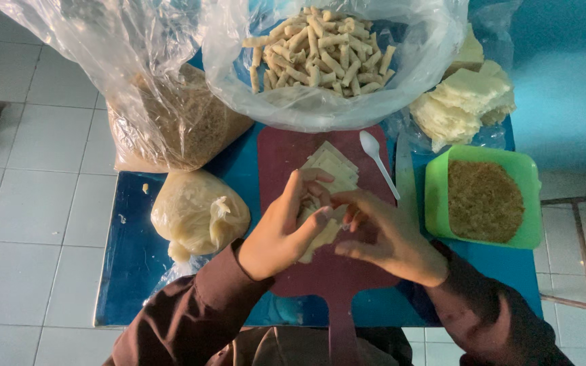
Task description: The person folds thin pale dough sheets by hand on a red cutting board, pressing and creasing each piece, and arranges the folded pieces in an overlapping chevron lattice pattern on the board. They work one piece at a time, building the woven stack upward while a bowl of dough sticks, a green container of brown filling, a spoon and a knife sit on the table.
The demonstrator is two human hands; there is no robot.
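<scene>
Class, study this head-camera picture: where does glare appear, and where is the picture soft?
Head view: glare streaks the clear plastic bag of rolled sticks; cool, dim light tints the tiles bluish; left hand and right hand look slightly soft over the pale wrappers.

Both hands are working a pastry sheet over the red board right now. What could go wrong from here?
The thin pastry sheet pinched between left hand and right hand may tear or unroll. The white spoon lies beside the wrapper stack, close enough for a hand to knock it. The green tub of brown filling sits near the table's right edge.
</scene>
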